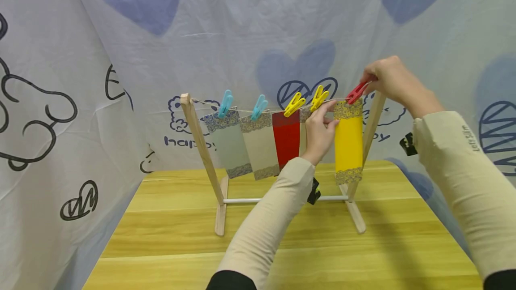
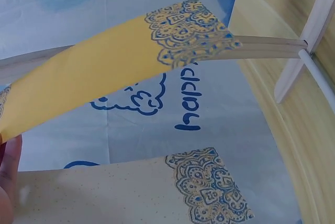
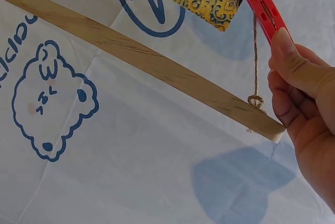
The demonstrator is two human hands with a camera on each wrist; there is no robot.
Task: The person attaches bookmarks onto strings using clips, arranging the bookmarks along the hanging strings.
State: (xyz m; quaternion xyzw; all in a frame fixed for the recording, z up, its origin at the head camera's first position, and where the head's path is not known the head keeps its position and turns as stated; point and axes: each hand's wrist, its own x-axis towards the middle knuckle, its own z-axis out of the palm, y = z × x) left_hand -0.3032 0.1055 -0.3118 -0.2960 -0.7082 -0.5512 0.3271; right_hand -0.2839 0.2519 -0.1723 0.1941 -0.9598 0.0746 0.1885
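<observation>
My right hand pinches the handle end of a red clothespin. The clothespin's nose sits on the patterned top of a yellow paper card, at the string. At the card's upper left edge, my left hand pinches it between thumb and finger; the left wrist view shows just part of that hand. Left along the string hang a red card, a speckled cream card and a pale green card. Another cream card is mostly hidden behind my left hand. Two yellow clothespins and two blue clothespins clip them.
The string runs between two wooden posts of a stand, knotted at the right post. A white rod joins the posts low down. The stand is on a wood-grain table, before a printed curtain.
</observation>
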